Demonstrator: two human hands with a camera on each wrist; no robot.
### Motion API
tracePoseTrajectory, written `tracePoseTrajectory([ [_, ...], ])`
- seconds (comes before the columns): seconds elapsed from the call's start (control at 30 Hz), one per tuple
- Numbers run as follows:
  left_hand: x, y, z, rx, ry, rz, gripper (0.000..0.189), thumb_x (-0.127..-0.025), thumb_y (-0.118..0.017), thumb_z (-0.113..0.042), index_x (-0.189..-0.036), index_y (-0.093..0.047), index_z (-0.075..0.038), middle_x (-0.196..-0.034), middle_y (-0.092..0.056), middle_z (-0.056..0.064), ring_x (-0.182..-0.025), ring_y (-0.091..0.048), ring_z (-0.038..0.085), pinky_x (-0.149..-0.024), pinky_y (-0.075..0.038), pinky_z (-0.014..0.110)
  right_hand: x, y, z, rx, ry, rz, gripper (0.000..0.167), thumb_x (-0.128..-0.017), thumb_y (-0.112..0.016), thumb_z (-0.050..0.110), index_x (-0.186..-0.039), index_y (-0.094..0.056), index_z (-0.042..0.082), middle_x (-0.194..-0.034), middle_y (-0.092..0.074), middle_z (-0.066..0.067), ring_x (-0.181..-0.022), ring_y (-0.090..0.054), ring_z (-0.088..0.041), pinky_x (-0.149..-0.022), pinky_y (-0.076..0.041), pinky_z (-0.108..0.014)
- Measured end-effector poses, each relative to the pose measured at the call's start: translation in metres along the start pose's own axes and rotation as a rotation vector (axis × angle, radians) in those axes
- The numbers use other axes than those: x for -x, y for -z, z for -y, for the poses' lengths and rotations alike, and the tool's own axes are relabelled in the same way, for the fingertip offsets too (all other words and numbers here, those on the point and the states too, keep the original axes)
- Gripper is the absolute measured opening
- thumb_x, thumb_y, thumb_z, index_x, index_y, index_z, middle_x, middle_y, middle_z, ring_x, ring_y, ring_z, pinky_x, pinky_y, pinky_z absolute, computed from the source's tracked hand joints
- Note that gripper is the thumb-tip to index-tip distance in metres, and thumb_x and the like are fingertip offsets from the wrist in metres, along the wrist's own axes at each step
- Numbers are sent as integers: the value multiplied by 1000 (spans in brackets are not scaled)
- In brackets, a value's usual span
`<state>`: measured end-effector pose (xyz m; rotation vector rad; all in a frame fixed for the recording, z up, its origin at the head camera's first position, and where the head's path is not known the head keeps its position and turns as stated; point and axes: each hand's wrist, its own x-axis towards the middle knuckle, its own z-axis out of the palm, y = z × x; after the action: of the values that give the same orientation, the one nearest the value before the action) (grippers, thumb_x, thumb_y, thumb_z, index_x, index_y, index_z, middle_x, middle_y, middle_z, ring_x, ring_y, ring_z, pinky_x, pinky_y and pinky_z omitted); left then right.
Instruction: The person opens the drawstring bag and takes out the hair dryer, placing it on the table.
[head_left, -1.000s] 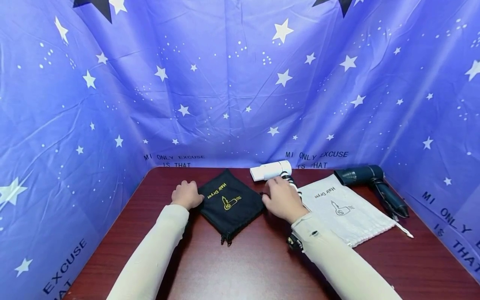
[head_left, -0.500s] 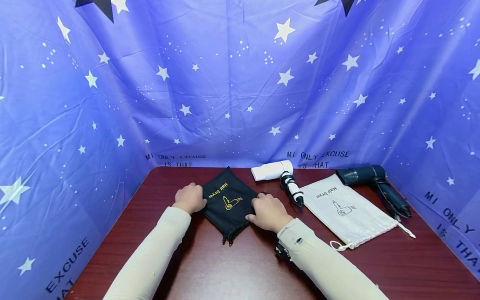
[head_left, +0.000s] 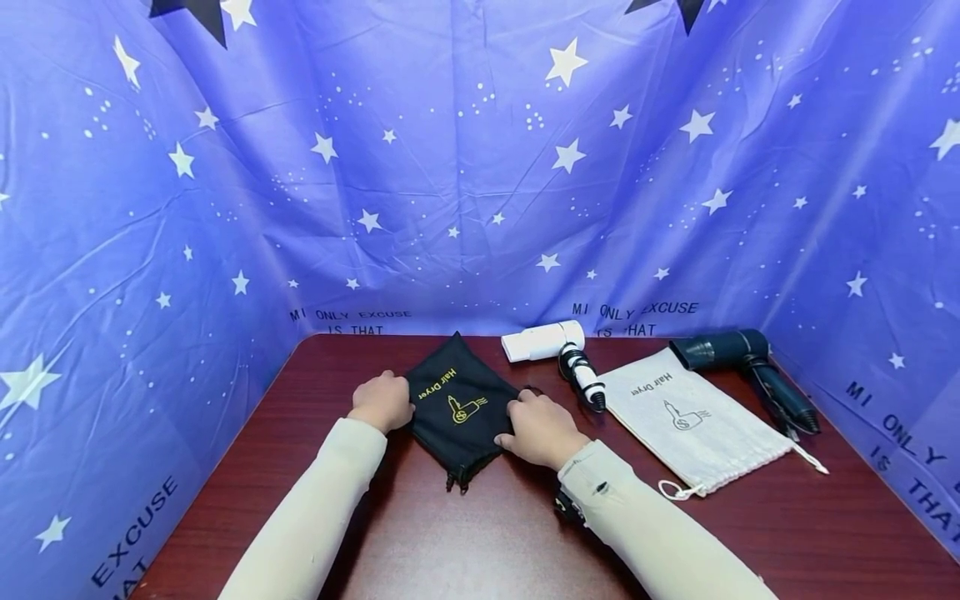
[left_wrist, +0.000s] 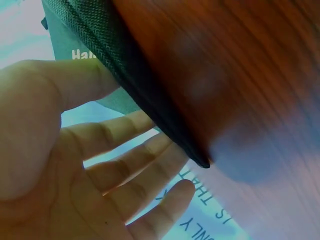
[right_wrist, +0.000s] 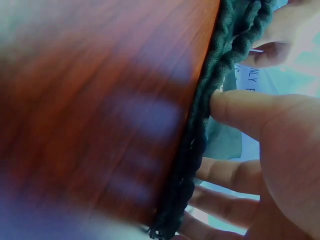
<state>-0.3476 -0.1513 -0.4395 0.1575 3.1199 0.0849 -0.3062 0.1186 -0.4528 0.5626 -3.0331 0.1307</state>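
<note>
A black drawstring pouch point(head_left: 457, 417) with yellow "Hair Dryer" lettering and a dryer drawing lies between my hands on the table, turned like a diamond. My left hand point(head_left: 382, 402) pinches its left corner; in the left wrist view the thumb point(left_wrist: 85, 82) lies over the cloth edge and the fingers reach behind it. At the right corner my right hand point(head_left: 542, 428) pinches the pouch, its thumb point(right_wrist: 240, 107) against the ruffled, gathered edge point(right_wrist: 200, 120) in the right wrist view. The pouch's short cord ends point(head_left: 456, 482) point toward me.
Behind my right hand lies a white hair dryer point(head_left: 543, 340) with its cord wound round the handle. A white drawstring pouch point(head_left: 682, 421) lies to the right, and a dark hair dryer point(head_left: 720, 350) overlaps its far corner. Starry blue cloth point(head_left: 450, 167) surrounds the brown table point(head_left: 465, 550).
My right hand has moved left and toward me onto the black pouch's right corner, uncovering the white dryer's handle. The left hand has shifted slightly right, and the pouch looks narrower.
</note>
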Motion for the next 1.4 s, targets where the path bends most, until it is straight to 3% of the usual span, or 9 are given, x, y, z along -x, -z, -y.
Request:
tracePoseTrajectory([
  [0.27, 7, 0, -12, -49, -37, -8, 37, -91, -76, -34, -116, -76, -6, -115, -67, 16, -98, -70, 39, -79, -57, 56, 14, 1, -5, -3, -26, 8, 55, -88, -78, 49, -122, -70, 6, -121, -63, -14, -105, -65, -33, -89, -56, -52],
  [0.67, 14, -6, -27, -78, -51, -19, 35, -92, -74, -33, -116, -76, -7, -114, -67, 16, -100, -69, 38, -88, -55, 54, 32, 1, -12, 37, -16, -39, 54, -87, -78, 51, -119, -70, 8, -117, -65, -13, -101, -65, -33, -80, -54, -55],
  [0.8, 17, -7, -31, -83, -53, -27, 34, -92, -74, -33, -115, -77, -7, -113, -67, 16, -97, -70, 38, -85, -56, 53, 39, -2, -16, 41, -13, -55, 54, -87, -77, 52, -120, -71, 8, -117, -65, -13, -102, -65, -33, -80, -53, -55],
  [1.03, 20, -8, -45, -59, -44, -18, 32, -92, -74, -30, -113, -77, -6, -112, -65, 16, -88, -68, 33, -70, -60, 52, 51, -3, -21, 76, -5, -89, 55, -88, -76, 53, -119, -71, 8, -114, -66, -12, -101, -66, -33, -79, -53, -55],
  [1.17, 24, -7, -52, -54, -42, -11, 31, -93, -74, -29, -113, -76, -5, -113, -65, 17, -90, -68, 33, -68, -59, 53, 58, -2, -23, 80, -3, -83, 55, -88, -76, 53, -118, -71, 8, -113, -66, -11, -99, -65, -32, -79, -53, -55],
  [1.4, 28, -11, -60, -62, -74, -54, 33, -91, -77, -33, -110, -78, -6, -109, -66, 15, -86, -69, 33, -67, -60, 52, 69, 2, -29, 92, -1, -69, 53, -87, -77, 53, -116, -72, 8, -105, -65, -10, -93, -65, -31, -75, -52, -52],
])
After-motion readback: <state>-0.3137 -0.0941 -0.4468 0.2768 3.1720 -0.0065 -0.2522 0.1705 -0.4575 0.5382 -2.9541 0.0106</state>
